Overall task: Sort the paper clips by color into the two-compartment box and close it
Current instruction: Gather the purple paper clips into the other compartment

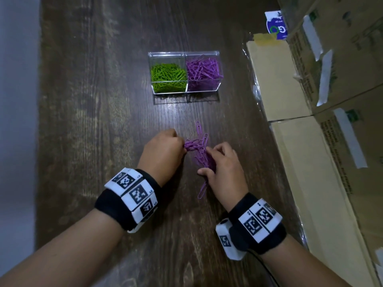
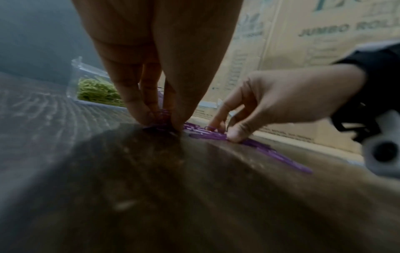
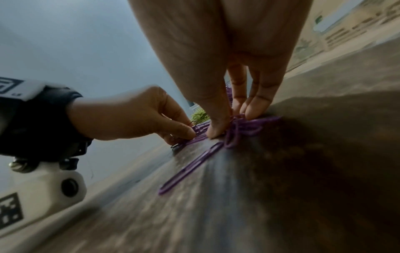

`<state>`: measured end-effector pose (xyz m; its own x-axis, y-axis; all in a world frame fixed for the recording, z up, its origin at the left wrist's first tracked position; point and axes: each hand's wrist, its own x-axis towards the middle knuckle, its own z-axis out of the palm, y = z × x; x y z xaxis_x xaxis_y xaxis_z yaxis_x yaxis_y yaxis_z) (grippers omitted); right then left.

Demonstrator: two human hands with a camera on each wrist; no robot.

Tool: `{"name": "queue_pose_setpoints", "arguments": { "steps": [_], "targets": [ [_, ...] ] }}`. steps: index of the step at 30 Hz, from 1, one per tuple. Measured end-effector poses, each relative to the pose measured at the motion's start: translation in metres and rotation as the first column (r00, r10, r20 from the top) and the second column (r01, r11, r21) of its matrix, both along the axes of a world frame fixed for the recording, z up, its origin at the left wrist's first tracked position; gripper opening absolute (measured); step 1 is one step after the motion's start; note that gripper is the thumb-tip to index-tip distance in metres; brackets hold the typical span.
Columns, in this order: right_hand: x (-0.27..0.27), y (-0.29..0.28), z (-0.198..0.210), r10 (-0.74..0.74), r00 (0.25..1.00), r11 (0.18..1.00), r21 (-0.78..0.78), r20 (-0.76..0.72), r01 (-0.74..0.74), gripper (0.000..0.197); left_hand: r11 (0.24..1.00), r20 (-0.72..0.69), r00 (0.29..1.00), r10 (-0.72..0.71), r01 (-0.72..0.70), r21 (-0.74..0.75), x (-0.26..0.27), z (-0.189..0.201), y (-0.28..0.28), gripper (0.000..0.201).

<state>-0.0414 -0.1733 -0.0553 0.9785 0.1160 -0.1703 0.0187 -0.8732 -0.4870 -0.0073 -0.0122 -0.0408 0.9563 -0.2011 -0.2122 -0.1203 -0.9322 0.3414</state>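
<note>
A clear two-compartment box (image 1: 186,53) stands open on the dark wooden table, with green clips (image 1: 167,76) in its left half and purple clips (image 1: 204,71) in its right half. Nearer me lies a loose heap of purple paper clips (image 1: 200,148). My left hand (image 1: 183,146) pinches a bunch of them (image 2: 161,119) at the heap's left end, fingertips down on the table. My right hand (image 1: 207,160) pinches clips (image 3: 238,119) at the heap's right side between thumb and fingers. One long clip (image 3: 190,169) trails toward me. No lid is in view.
Cardboard cartons (image 1: 323,141) line the table's right side, close to my right hand. A blue and white packet (image 1: 276,24) lies at the far right. A pale wall (image 1: 16,121) borders the table's left edge.
</note>
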Motion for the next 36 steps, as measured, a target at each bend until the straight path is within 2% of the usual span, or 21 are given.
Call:
{"name": "queue_pose_setpoints", "arguments": {
  "steps": [4,8,10,12,14,17,20,22,25,27,29,32,34,36],
  "targets": [
    [0.011,-0.003,0.000,0.076,0.994,0.997,-0.032,0.079,-0.074,0.028,0.982,-0.008,0.993,-0.115,0.115,0.151,0.001,0.002,0.000,0.020],
    [0.025,-0.011,0.006,0.156,0.988,0.984,-0.082,0.007,-0.155,0.015,0.979,-0.057,0.991,-0.122,0.130,0.157,0.016,0.010,0.007,0.022],
    [0.036,-0.016,0.012,0.168,0.984,0.983,-0.066,-0.056,-0.172,0.012,0.995,-0.086,0.994,-0.065,0.071,0.075,0.023,0.012,0.014,0.024],
    [0.048,-0.021,0.019,0.160,0.975,0.987,0.000,-0.153,-0.162,0.009,0.997,-0.120,0.993,0.021,-0.030,-0.072,0.029,0.014,0.021,0.023],
    [0.059,-0.028,0.025,0.142,0.953,0.985,0.135,-0.269,-0.109,0.005,0.962,-0.174,0.980,0.099,-0.139,-0.235,0.034,0.019,0.025,0.019],
    [0.078,-0.037,0.037,0.064,0.926,0.940,0.335,-0.371,0.069,0.011,0.880,-0.235,0.955,0.179,-0.263,-0.396,0.047,0.028,0.025,0.017],
    [0.115,-0.037,0.054,-0.066,0.953,0.851,0.481,-0.297,0.209,0.019,0.833,-0.210,0.943,0.260,-0.329,-0.446,0.069,0.032,0.021,0.022],
    [0.148,-0.030,0.065,-0.139,0.968,0.821,0.521,-0.211,0.232,0.021,0.805,-0.190,0.924,0.333,-0.383,-0.453,0.089,0.036,0.015,0.023],
    [0.195,-0.014,0.063,-0.222,0.971,0.847,0.478,-0.082,0.234,0.024,0.746,-0.166,0.890,0.425,-0.448,-0.493,0.120,0.042,0.001,0.020],
    [0.217,-0.003,0.055,-0.252,0.967,0.897,0.382,0.026,0.223,0.029,0.736,-0.131,0.872,0.472,-0.471,-0.486,0.139,0.046,-0.010,0.017],
    [0.229,0.006,0.049,-0.238,0.965,0.949,0.238,0.112,0.206,0.029,0.757,-0.094,0.863,0.497,-0.484,-0.438,0.154,0.047,-0.020,0.018],
    [0.236,0.010,0.044,-0.169,0.976,0.984,0.087,0.141,0.158,0.017,0.750,-0.087,0.839,0.538,-0.523,-0.406,0.170,0.040,-0.030,0.025],
    [0.239,0.007,0.045,-0.134,0.978,0.987,0.113,0.163,0.116,0.010,0.724,-0.104,0.824,0.557,-0.543,-0.425,0.176,0.036,-0.032,0.027],
    [0.242,0.004,0.045,-0.098,0.984,0.972,0.225,0.150,0.063,0.018,0.708,-0.115,0.819,0.563,-0.549,-0.445,0.178,0.035,-0.033,0.026]
  ]
}}
